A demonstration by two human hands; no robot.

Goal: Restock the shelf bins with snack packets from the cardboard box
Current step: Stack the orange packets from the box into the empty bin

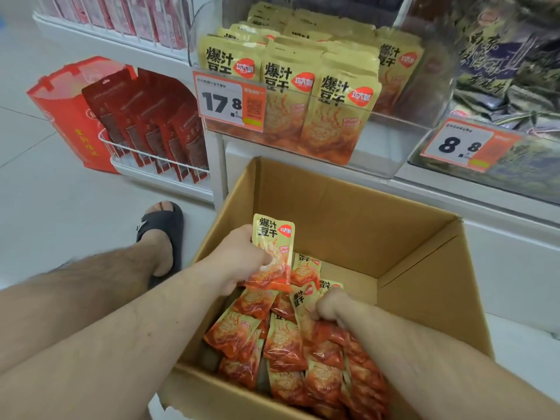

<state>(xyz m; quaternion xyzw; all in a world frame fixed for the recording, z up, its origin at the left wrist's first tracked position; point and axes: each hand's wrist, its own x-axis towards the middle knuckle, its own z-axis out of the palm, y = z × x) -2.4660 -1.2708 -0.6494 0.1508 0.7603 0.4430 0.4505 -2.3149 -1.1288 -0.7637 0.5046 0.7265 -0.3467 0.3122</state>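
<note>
An open cardboard box [348,207] stands on the floor below the shelf, with several yellow-and-orange snack packets [281,344] lying loose in its near half. My left hand [239,259] grips an upright stack of these packets [274,244] above the pile. My right hand [331,304] reaches into the box and grips another packet [300,301] among the pile. Above the box, a clear plastic shelf bin [394,147] holds rows of the same yellow packets [288,86] standing upright.
A price tag reading 17.8 [228,101] hangs on the bin's front. To the right sits another clear bin [515,174] with dark packets and an 8.8 tag. Red packets [157,122] fill a wire rack at left, beside a red bag [69,110]. My sandalled foot [160,234] rests left of the box.
</note>
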